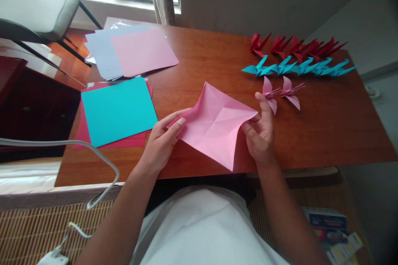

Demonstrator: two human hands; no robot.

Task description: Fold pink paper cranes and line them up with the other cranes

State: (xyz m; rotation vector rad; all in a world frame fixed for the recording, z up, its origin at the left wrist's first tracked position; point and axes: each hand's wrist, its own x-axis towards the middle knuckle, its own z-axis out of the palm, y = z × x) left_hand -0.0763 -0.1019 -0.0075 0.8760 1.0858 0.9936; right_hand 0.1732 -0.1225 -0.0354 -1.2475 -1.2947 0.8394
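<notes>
A square sheet of pink origami paper (pixel 214 122) is held between both hands above the near part of the table, its surface marked by crossing creases and its edges curling up. My left hand (pixel 166 132) pinches its left corner, thumb on top. On the opposite side, my right hand (pixel 259 134) grips the right edge between thumb and fingers, with the index finger raised. Just beyond the right hand stand two pink folded paper flowers or cranes (pixel 269 95). Behind them runs a row of blue paper cranes (pixel 286 67), and farther back a row of red paper cranes (pixel 297 47).
Left on the wooden table (pixel 199 60) lie a turquoise sheet (pixel 120 109) over red sheets (pixel 83 130), and a pink sheet (pixel 144 51) over grey-blue sheets (pixel 104 54). A white cable (pixel 105 159) loops by the table's left corner. A chair (pixel 37 6) stands beyond.
</notes>
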